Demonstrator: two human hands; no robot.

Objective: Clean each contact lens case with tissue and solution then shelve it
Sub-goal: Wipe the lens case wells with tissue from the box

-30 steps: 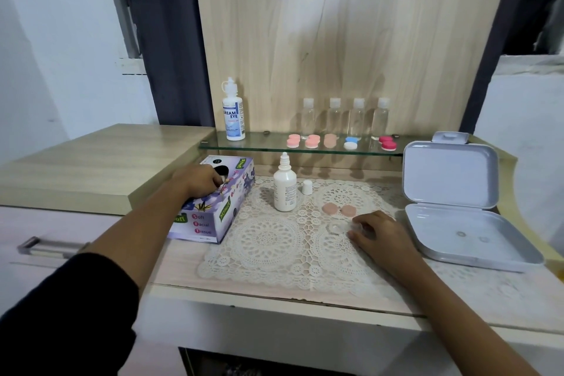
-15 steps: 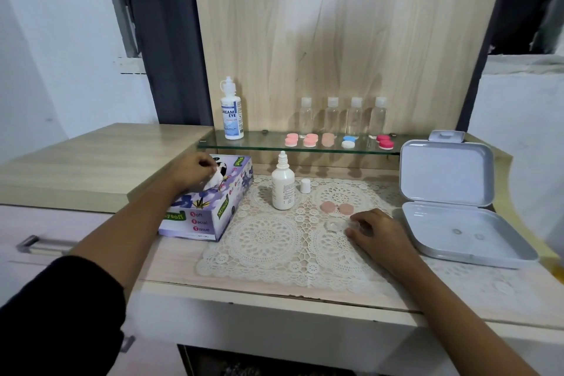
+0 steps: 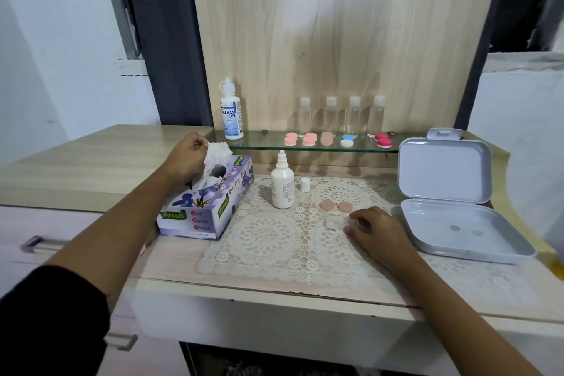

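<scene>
Desk (image 3: 171, 256) with lace mat (image 3: 268, 238): I see left hand (image 3: 186, 159) pinching a tissue (image 3: 218, 151), half out of the tissue box (image 3: 207, 207) at the mat's left edge. Right hand (image 3: 375, 227) curls over one end of the clear lens case (image 3: 334, 221), mat centre-right, pink caps (image 3: 335, 206) just behind.

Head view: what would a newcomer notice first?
The left hand pinches a white tissue above the purple tissue box at left. The right hand curls on a clear lens case on the lace doily; an open grey box lies far right. Coloured lens cases line the glass shelf behind.
</scene>
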